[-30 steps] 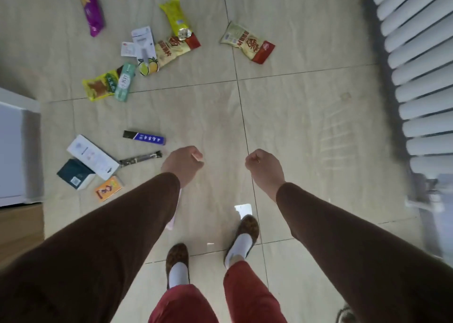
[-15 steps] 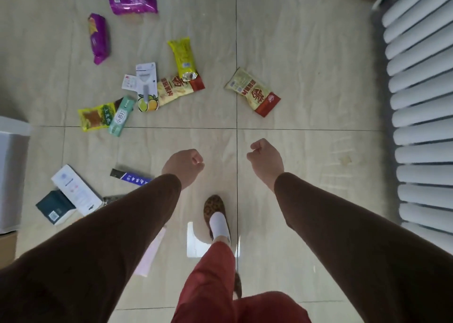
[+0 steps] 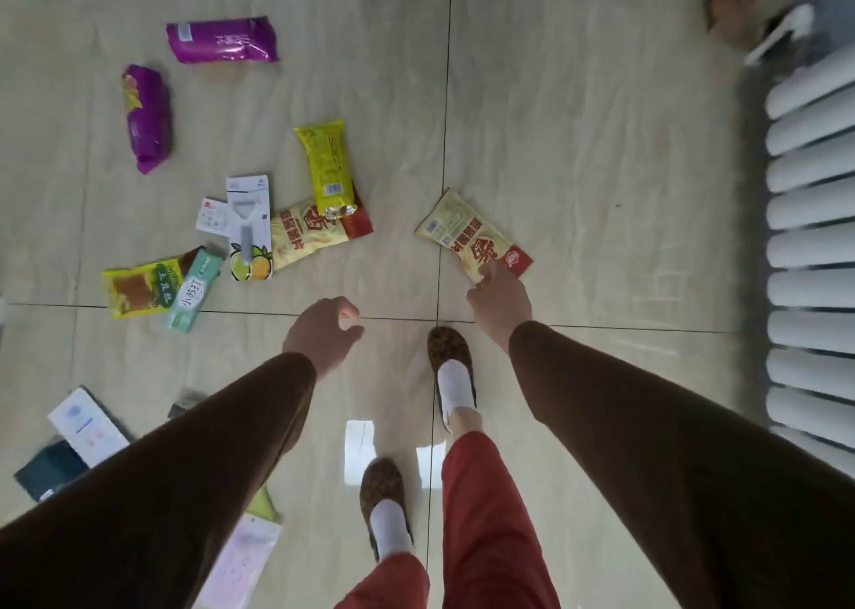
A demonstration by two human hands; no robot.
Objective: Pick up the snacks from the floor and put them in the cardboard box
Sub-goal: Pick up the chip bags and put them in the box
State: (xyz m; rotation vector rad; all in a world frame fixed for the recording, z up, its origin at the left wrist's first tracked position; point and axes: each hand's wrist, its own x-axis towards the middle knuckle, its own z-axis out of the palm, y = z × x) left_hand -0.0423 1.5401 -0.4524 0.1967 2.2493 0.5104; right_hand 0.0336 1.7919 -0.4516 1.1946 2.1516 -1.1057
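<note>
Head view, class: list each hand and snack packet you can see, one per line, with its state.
right hand: reaching, fingertips at the chip packet, not yet closed
left hand: open, empty
chip packet: flat on floor
yellow packet: overlapping second chip packet
purple packets: flat on floor, apart

Both brown-sleeved arms reach forward and down; the left hand (image 3: 324, 333) hangs loosely curled, the right hand (image 3: 499, 301) extends its fingers.
</note>
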